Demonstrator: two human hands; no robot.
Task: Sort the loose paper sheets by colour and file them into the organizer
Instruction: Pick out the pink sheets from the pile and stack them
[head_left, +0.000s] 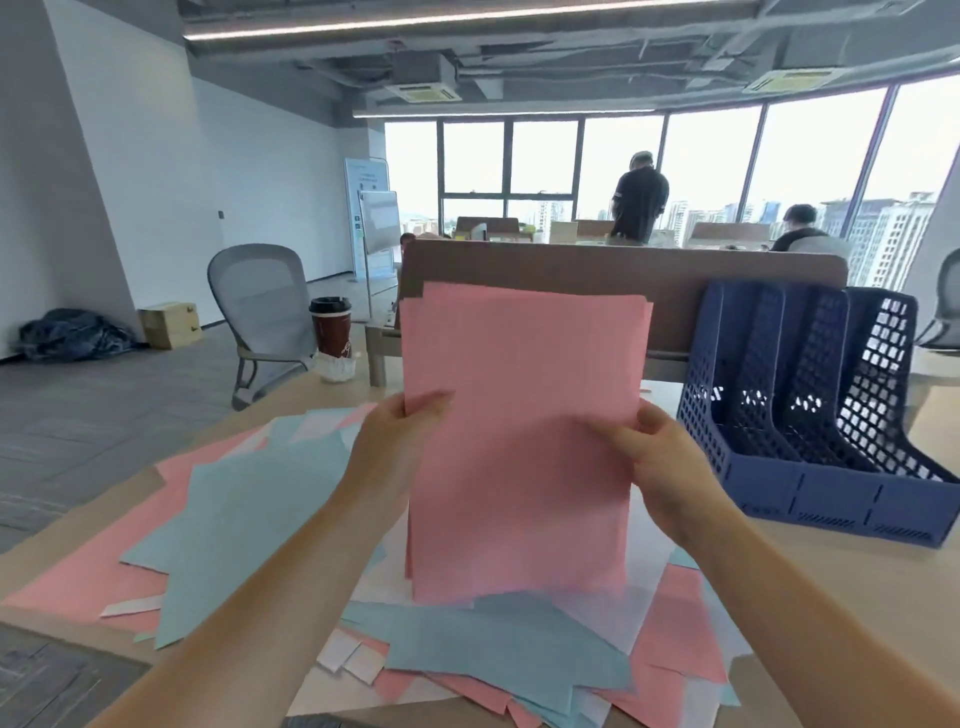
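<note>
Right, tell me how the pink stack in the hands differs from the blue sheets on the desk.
The pink stack stands upright, gathered and roughly squared between the left hand and right hand; the blue sheets lie flat, scattered and overlapping at angles, mixed with other colours. Both remain outside the organizer.

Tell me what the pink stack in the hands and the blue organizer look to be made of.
Pink stack: thin matte paper, several sheets judging by the staggered top edges; it stands upright between the left hand and right hand without creasing. Blue organizer: apparently moulded plastic, rigid, with lattice-perforated dividers and a slight sheen on its front wall.
</note>
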